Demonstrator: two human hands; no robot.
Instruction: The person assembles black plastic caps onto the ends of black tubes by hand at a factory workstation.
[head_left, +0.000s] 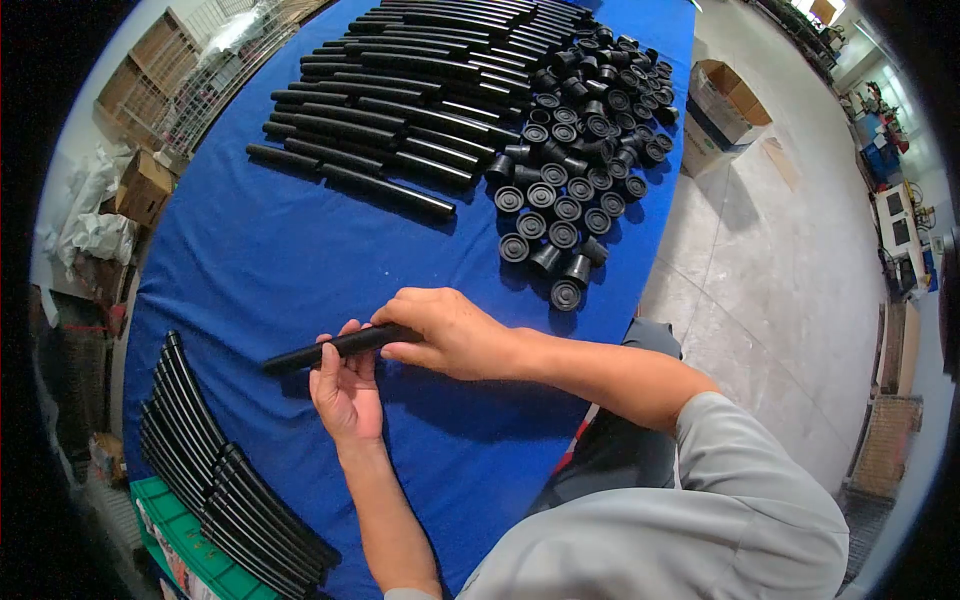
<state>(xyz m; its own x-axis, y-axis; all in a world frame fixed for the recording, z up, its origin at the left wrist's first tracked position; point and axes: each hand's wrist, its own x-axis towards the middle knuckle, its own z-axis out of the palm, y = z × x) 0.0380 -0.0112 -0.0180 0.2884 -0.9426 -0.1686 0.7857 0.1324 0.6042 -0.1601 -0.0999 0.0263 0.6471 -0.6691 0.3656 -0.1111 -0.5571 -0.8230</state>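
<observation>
Grey short sleeve (740,450), bare forearms.

Worktop (300,260) carries everything. Tube (335,347) lies across its near middle, held by both hands: left hand (345,390) under it from the near side, right hand (455,330) over its right end. Far behind the hands, tube rows (400,110) lie side by side over the far middle. Caps (585,130) are heaped just right of those rows, spilling nearer toward the right edge. Tube stack (215,470) sits at the near left corner, left of the left hand, overhanging a crate (165,520). Floor (780,280) lies right of the worktop, with a box (720,110) on it beside the caps.
</observation>
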